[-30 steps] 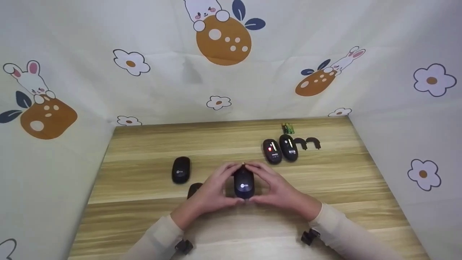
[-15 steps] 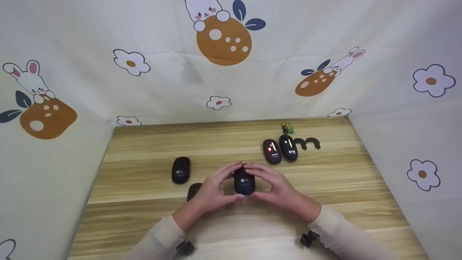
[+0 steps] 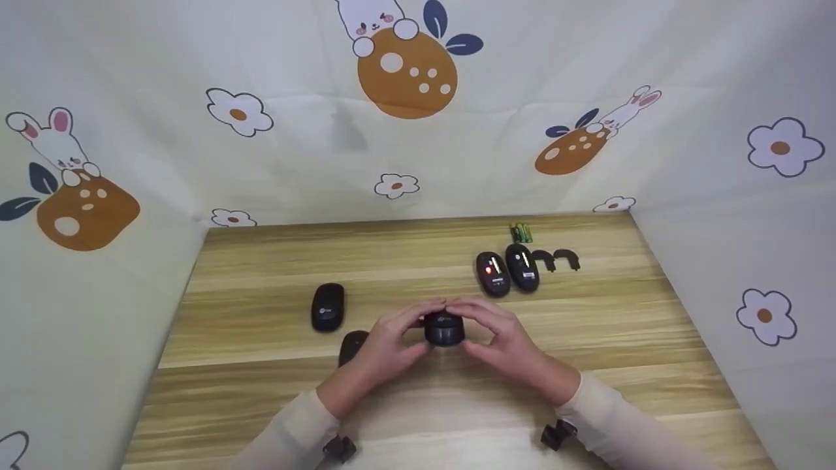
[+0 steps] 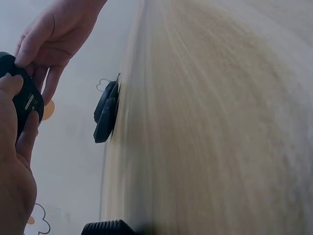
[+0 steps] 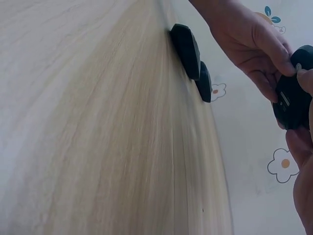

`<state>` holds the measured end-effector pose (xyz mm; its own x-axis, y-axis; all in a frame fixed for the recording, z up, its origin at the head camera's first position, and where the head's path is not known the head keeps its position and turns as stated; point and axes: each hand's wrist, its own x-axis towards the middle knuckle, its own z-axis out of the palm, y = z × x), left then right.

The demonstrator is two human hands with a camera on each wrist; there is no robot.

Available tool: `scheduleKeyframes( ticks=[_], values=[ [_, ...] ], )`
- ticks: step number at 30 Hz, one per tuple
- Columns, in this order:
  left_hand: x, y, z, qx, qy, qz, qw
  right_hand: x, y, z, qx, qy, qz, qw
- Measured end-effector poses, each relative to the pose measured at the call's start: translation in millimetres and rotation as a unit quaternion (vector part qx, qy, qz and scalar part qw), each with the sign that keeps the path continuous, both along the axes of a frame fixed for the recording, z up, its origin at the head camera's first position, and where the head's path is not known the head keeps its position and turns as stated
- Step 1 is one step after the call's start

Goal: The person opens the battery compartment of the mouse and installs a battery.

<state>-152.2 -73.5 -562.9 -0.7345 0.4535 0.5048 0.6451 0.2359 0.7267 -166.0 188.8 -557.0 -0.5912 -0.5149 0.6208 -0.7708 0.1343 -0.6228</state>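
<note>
In the head view, a black computer mouse (image 3: pixel 444 331) is held up between both hands in the middle, tilted so its rear end faces the camera. My left hand (image 3: pixel 395 336) grips its left side, fingers over the far end and thumb at the near end. On the other side my right hand (image 3: pixel 501 334) holds it the same way. The left wrist view shows the mouse's underside (image 4: pixel 30 100) with a pale label, thumbs against it. From the right wrist, the same dark underside (image 5: pixel 289 100) appears between the two hands, well above the tabletop.
Left of the hands lie a black mouse (image 3: pixel 327 307) and another mouse (image 3: pixel 351 346), partly behind the left wrist. Back right, two upturned mice (image 3: pixel 493 274) lie side by side, one showing a red light, near two curved black pieces (image 3: pixel 565 258) and several green batteries (image 3: pixel 521 232).
The held mouse has tipped back, from showing its full top and logo to showing mostly its rear end. Both hands turned with it and kept their grip.
</note>
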Motion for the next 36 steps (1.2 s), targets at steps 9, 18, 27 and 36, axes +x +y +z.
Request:
scheduleKeyframes(
  ticks=[9, 18, 27, 36],
  values=[
    [-0.2, 3.6, -2.7, 0.015, 0.017, 0.001, 0.9998, -0.2, -2.0, 2.2, -0.014, 0.001, -0.007, 0.9999],
    [0.9, 5.9, -0.9, 0.024, 0.004, -0.001, 0.9997, -2.0, -3.4, 5.5, -0.028, 0.019, -0.001, 0.9994],
    [-0.5, 9.1, 1.4, 0.011, -0.003, 0.000, 0.9999, -1.8, -4.4, 5.2, -0.049, 0.004, -0.007, 0.9988],
    [0.8, 10.8, 2.8, 0.022, -0.017, -0.004, 0.9996, 1.7, -6.7, 6.7, -0.075, -0.064, -0.010, 0.9951]
  ],
)
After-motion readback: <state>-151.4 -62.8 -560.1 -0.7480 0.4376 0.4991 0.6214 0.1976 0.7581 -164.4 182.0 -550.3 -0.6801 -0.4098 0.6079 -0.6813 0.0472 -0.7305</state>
